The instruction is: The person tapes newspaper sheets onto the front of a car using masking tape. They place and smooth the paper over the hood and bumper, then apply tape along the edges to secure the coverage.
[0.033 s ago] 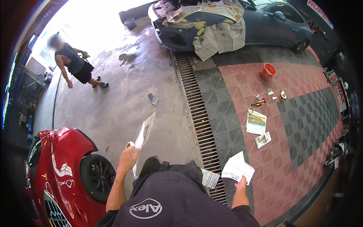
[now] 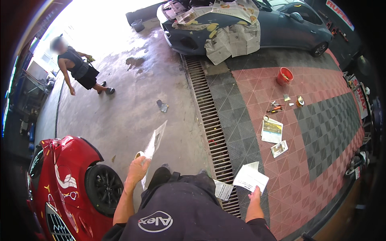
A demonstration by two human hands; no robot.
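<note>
My left hand (image 2: pixel 137 172) is closed around a roll of tape (image 2: pixel 139 154), along with a pale, thin sheet (image 2: pixel 155 138) that sticks up from the fingers. Low on the right, my right hand (image 2: pixel 254 195) grips printed white paper sheets (image 2: pixel 251 177) at their lower edge, fanned slightly apart. Another printed sheet (image 2: pixel 223 189) shows beside my dark clothing, over the floor grate; whether something holds it is hidden.
A red car (image 2: pixel 70 172) stands close on my left. Ahead is a grey-blue car (image 2: pixel 277 34) partly covered with newspaper (image 2: pixel 237 40). A person (image 2: pixel 78 66) stands far left. A red bucket (image 2: pixel 284 76), tools (image 2: pixel 276 107) and a magazine (image 2: pixel 272 130) lie on tiles beyond the drain grate (image 2: pixel 209 112).
The paper sheets in my right hand have shifted slightly left and tilted. My left hand and its sheet have barely moved.
</note>
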